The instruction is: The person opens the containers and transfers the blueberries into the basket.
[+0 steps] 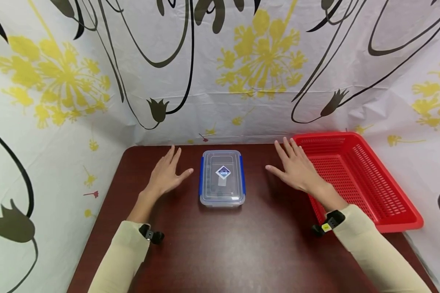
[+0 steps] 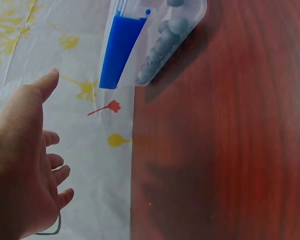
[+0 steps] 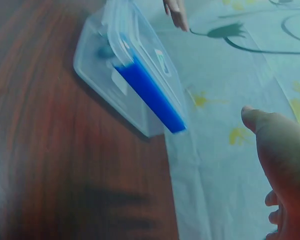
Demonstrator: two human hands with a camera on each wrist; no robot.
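Note:
A clear plastic food container (image 1: 222, 191) with a lid and blue side clips (image 2: 121, 52) stands on the dark table between my two hands. Its lid carries a blue and white diamond label (image 1: 223, 172). Through its wall, several round greyish balls (image 2: 162, 45) show in the left wrist view. My left hand (image 1: 166, 174), fingers spread and thumb toward the container, is held to the left of it and holds nothing. On the other side, my right hand (image 1: 296, 167) is spread in the same way, apart from the container and beside the basket, with nothing in its grasp.
A red plastic basket (image 1: 392, 179) with slotted walls sits at the table's right side, partly behind my right forearm. White cloth (image 1: 205, 81) with yellow and dark flower prints hangs behind and beside the brown table (image 1: 220, 252).

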